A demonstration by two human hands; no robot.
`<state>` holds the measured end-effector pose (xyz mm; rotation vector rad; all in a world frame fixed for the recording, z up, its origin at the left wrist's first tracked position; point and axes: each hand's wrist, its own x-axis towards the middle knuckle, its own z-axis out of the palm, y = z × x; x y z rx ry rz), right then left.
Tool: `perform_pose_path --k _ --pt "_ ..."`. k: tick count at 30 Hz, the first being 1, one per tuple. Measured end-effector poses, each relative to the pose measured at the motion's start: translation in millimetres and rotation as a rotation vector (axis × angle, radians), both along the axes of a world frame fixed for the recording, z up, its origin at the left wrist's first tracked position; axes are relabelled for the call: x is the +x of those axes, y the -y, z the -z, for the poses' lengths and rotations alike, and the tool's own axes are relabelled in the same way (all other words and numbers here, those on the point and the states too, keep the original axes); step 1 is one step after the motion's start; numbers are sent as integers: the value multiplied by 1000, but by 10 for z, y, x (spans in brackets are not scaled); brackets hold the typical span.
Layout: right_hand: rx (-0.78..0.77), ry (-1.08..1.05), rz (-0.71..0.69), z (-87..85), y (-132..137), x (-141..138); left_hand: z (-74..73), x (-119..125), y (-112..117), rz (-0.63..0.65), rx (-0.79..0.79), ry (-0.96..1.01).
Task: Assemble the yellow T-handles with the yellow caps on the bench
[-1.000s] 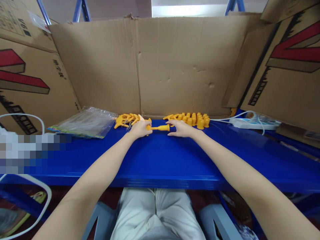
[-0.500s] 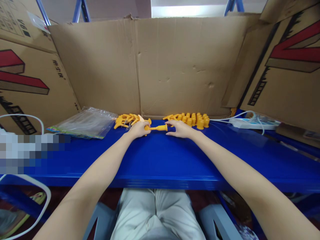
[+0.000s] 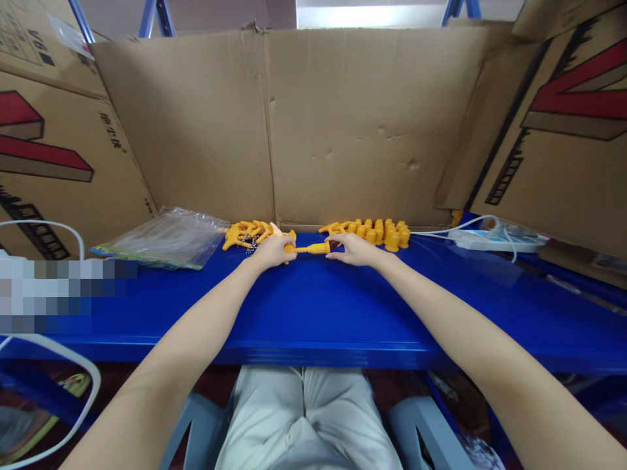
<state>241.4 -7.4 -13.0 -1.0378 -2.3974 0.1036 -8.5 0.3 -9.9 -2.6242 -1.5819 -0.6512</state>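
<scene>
A clear plastic bag (image 3: 166, 238) lies flat and crinkled at the left of the blue counter (image 3: 318, 307); what it holds cannot be made out. Opened cardboard sheets (image 3: 343, 124) stand as a wall around the back and sides of the counter, creased and dented.

The yellow plastic rod (image 3: 313, 248) lies low over the counter near its far edge, between the two hands. Its long axis runs left to right, roughly parallel to the cardboard behind it. The middle looks ribbed, and the right end widens into a smooth cylinder that points toward the right hand.

The left hand (image 3: 272, 251) has its fingers curled closed around the rod's left end. The right hand (image 3: 355, 249) has its fingers drawn together on the thick right end, pinching it at the tips.

Behind the left hand sits a loose heap of curved yellow pieces (image 3: 247, 233). Behind the right hand stand small yellow caps (image 3: 385, 234), packed close together. A white power strip (image 3: 490, 240) with its cable lies farther right.
</scene>
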Motion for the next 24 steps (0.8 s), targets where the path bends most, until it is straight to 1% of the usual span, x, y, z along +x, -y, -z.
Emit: perform_pose_path --k 13,16,18,20,24 --pt "-108 -62 -20 -23 6 42 -29 55 75 -41 44 -72" --pt "-131 -114 -23 12 -43 58 -45 66 101 -71 61 -80" --pt "-161 -191 -26 37 -69 59 -54 71 111 -98 85 -71" --pt "-241 -305 -38 49 -63 40 -59 75 111 -120 108 -39" --pt "-539 -561 -33 -5 2 -41 -52 77 92 -143 114 43"
